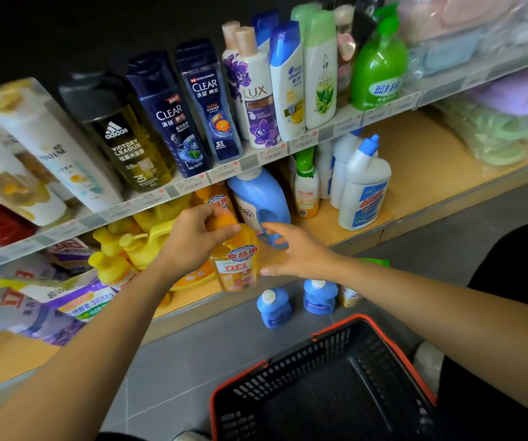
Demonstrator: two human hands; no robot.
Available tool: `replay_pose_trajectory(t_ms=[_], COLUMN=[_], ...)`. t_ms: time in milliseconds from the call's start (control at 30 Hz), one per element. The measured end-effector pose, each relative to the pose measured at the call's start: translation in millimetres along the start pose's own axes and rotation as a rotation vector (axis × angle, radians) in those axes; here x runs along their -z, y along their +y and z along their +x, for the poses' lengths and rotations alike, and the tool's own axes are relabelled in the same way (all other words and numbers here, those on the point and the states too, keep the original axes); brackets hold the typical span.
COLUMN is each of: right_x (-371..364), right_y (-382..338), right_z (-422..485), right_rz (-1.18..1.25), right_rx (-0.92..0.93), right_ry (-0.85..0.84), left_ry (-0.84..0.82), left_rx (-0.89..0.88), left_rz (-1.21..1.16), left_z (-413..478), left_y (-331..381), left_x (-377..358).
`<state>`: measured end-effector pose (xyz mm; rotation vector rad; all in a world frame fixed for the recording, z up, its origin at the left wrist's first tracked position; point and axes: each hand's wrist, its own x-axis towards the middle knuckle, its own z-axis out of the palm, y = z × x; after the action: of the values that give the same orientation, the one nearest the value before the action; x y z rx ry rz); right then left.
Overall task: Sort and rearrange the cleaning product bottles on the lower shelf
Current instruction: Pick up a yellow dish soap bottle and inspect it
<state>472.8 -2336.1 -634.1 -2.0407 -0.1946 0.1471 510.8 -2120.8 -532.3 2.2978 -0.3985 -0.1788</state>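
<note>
At lower shelf (421, 173), left grip (192, 241) holds orange bottle (239, 268).

Even, fairly bright light falls from above and in front: the dark shampoo bottles (186, 109) at the centre read sharply and the green pump bottle (380, 68) carries a soft sheen, while the upper shelf (256, 160) shades the back of the lower shelf (431, 160) and the wall (33, 27) at top left is almost black. The wide lens bows both shelf edges, and the white bottles (33, 148) and purple bags (75, 300) at the left edge and the wrapped packs (494, 122) at the right smear into blur. The orange bottle (238, 265) in the left hand (192, 240) looks slightly soft.
</note>
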Motion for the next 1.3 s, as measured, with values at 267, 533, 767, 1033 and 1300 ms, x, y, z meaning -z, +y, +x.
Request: replay_pose_trajectory(t_ms=[267,533,767,1033,1300], right_x=[-9,24,34,42,61], right_y=[-37,-51,-49,-45,-47], right_z=[-36,-62,-69,-64,-52], right_rz=[0.184,-0.344,-0.504,-0.300,0.147], right_rx=[0.158,0.305,0.404,0.303,0.156], right_ry=[0.188,0.347,0.371,0.186,-0.214], left_ry=[-0.042,0.110,0.182,-0.049,-0.173], left_rx=[-0.139,-0.197,-0.365,-0.619,-0.720], left_rz=[-0.285,0.075,0.220,0.202,0.192], left_z=[-41,-59,-62,-53,-57], left_y=[40,44,39,33,35], left_x=[18,12,-6,0,8])
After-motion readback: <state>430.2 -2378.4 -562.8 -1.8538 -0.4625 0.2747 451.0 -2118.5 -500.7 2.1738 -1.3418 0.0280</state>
